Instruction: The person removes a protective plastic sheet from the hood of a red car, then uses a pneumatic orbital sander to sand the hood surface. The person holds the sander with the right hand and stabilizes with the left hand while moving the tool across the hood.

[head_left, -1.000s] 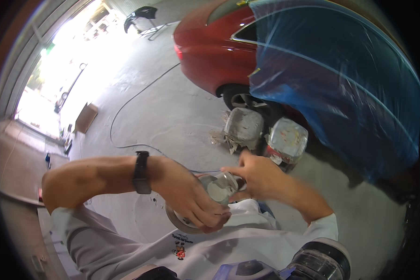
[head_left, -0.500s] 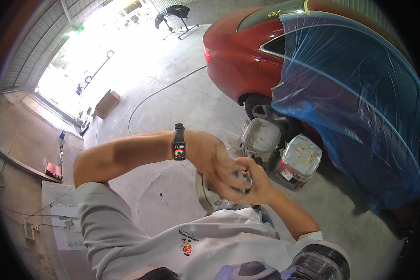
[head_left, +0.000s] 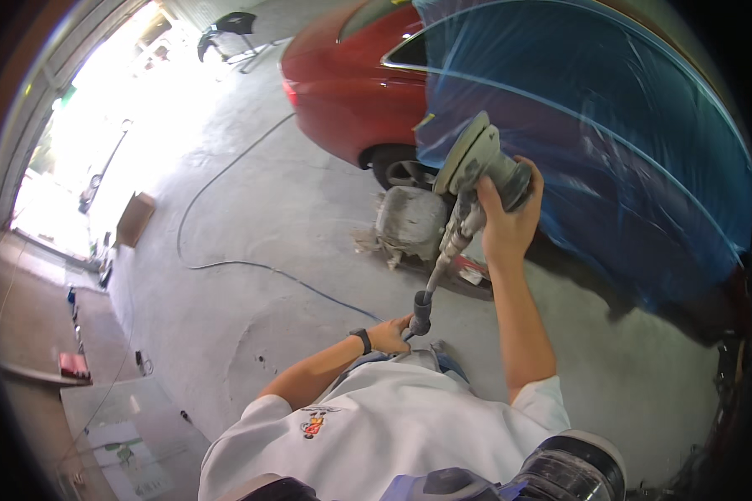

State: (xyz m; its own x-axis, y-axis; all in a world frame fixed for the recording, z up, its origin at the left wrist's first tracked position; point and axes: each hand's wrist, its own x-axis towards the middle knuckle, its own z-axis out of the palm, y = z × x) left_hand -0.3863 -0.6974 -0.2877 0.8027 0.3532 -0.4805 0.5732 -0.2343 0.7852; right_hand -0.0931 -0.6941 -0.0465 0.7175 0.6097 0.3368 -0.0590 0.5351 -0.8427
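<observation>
The grey air sander (head_left: 480,163) is up at about one o'clock in the head view, lifted in front of the blue plastic sheeting (head_left: 610,142) that drapes the red car (head_left: 351,92), its round pad tipped on edge and facing toward ten o'clock. The right hand (head_left: 505,217) is wrapped tight around the sander's body from below, arm raised. From the tool a fitting and air hose (head_left: 443,259) run down toward seven o'clock, and the left hand (head_left: 390,336), a dark watch on its wrist, is clenched on the dark coupling at the hose's lower end, well below the right hand and just above the white shirt (head_left: 393,426). Behind the hose, near the car's rear wheel, sit two bucket-like containers: a dust-caked grey one (head_left: 409,221), and beside it another mostly hidden by the arm; what either holds I cannot tell. A thin blue line (head_left: 226,250) loops over the concrete floor (head_left: 267,317) toward nine o'clock, and a cardboard box (head_left: 134,219) lies near the bright open doorway at ten o'clock
</observation>
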